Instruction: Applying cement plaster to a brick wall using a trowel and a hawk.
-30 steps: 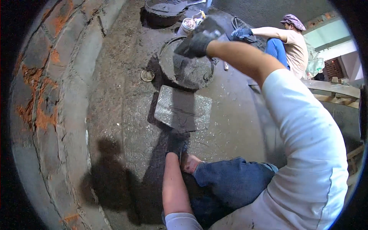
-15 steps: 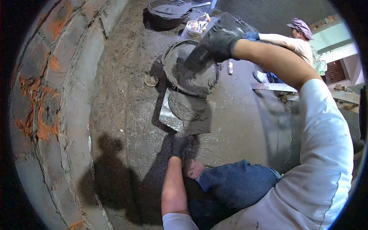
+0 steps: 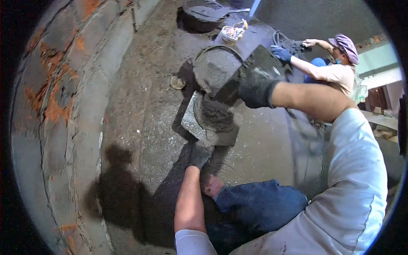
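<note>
My left hand (image 3: 199, 155), in a dark glove, is closed round the grip under a square plasterer's hawk (image 3: 191, 121). On that board sits a heap of wet grey mortar (image 3: 214, 114). A plastering trowel (image 3: 260, 58) is in my gloved right hand (image 3: 257, 88), its wide flat blade raised beside and partly over a mortar bucket (image 3: 203, 83). Grey mix fills much of the bucket, which stands just beyond the hawk. The trowel's handle is hidden inside my fist.
A rough brick wall (image 3: 59, 106) runs along the left. Further off stand a large dark tub (image 3: 202, 21) and a small white pail (image 3: 227, 35) of odds and ends. A round lid-like piece (image 3: 177, 82) lies by the bucket. At the right, a co-worker (image 3: 335, 72) handles another mortar container.
My right hand and the trowel have moved down and to the right, away from over the bucket's middle. The mortar on the hawk has changed shape. The view has shifted slightly.
</note>
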A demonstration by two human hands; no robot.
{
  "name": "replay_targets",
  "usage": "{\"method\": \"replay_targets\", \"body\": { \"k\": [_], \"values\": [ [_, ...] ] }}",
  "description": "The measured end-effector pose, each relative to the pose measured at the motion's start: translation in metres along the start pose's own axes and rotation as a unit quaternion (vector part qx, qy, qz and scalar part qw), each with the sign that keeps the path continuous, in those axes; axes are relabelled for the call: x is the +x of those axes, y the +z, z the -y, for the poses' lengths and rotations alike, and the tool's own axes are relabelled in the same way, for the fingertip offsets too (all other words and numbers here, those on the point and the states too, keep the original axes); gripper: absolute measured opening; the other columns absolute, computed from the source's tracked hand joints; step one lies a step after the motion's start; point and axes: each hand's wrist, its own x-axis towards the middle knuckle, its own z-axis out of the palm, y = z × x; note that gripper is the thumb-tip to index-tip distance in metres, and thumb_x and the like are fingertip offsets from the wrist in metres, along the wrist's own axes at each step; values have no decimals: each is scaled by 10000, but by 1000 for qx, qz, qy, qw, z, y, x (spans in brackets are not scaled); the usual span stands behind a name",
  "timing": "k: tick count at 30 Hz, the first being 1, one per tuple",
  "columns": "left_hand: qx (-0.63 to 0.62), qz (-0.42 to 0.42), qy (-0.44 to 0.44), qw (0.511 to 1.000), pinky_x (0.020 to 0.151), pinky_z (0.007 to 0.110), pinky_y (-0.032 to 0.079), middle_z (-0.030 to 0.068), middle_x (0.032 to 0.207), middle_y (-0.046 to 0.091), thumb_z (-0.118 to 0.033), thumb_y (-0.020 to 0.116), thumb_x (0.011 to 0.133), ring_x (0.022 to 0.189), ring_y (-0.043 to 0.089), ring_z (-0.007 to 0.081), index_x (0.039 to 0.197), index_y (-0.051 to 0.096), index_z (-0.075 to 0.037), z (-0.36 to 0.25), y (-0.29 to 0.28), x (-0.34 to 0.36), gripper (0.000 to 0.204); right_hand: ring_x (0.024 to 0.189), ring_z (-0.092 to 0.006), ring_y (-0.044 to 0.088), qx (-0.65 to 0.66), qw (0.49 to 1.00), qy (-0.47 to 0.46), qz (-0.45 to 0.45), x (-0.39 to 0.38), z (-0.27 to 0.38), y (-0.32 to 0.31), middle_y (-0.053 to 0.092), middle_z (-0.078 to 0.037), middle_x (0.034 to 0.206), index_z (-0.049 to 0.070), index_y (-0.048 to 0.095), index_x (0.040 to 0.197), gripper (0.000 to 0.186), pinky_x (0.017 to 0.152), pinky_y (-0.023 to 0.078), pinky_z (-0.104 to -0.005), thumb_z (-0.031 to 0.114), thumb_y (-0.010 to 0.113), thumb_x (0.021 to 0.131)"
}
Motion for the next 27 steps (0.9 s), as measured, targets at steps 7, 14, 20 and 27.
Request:
{"method": "replay_targets", "body": {
  "k": [7, 14, 20, 27],
  "values": [
    [14, 82, -76, 994, 608, 339, 485, 87, 746, 641, -334, 675, 710, 693, 619, 207, 891, 627, -46, -34, -36, -45, 343, 697, -325, 592, 88, 983, 91, -129, -87, 9, -36, 599, -173, 745, 55, 616, 778, 183, 644, 480, -417, 163, 557, 642],
    [-381, -93, -108, 913, 502, 349, 424, 75, 607, 573, -250, 653, 765, 530, 531, 183, 645, 569, -42, -43, -46, -127, 255, 523, -131, 514, 761, 636, 57, -116, -121, 55, -29, 569, -31, 668, 52, 589, 854, 154, 454, 421, -288, 192, 591, 788],
    [-564, -267, -199, 756, 347, 248, 378, 8, 514, 510, -160, 670, 746, 385, 469, 109, 635, 551, -78, -114, -74, -199, 182, 525, -144, 516, 405, 844, 36, -350, -127, 39, -23, 507, -34, 574, 95, 636, 810, 145, 475, 401, -279, 192, 553, 740],
    [-489, -513, -183, 681, 364, 272, 382, 12, 574, 500, -157, 632, 767, 417, 466, 128, 769, 551, -82, -152, -88, -228, 111, 662, -260, 573, 134, 908, -278, -283, -84, 71, -102, 569, -112, 676, 79, 624, 793, 220, 605, 441, -429, 289, 571, 754]
  ]
}}
